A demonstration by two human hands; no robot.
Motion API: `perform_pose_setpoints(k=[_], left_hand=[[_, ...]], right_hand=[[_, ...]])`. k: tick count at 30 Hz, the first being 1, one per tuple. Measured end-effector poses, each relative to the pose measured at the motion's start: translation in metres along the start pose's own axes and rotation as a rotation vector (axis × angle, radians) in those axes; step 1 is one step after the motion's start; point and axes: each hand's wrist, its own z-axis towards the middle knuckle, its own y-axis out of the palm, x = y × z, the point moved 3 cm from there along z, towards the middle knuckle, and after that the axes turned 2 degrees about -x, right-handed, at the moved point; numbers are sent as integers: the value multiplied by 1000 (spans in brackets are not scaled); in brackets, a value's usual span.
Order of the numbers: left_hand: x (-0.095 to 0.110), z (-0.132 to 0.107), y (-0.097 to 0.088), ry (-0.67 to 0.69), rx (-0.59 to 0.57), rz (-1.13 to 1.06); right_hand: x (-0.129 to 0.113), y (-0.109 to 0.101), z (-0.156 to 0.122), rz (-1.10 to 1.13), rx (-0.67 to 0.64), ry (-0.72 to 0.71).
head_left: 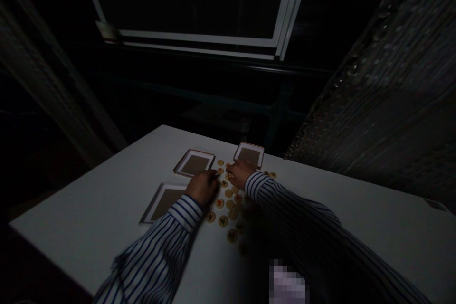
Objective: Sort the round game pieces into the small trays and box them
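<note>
Partially hiding some round pieces (227, 177): right hand (241, 173), striped sleeve (272, 191).

And you're in a home, it seems through this gloom: white-framed window (194, 9) ahead, draped curtain (388, 99) to your right, white tabletop (121, 190) before you.
</note>
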Motion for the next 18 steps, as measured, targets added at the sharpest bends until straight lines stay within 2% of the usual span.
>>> perform_pose_setpoints(k=[11,15,18], left_hand=[[3,1,3,9,20,-87],[2,1,3,-41,41,-133],[6,0,2,-51,79,-275]], right_hand=[[-2,8,8,-4,12,-7],[-4,-1,-1,56,113,-22],[-5,-12,-15,146,221,-44]])
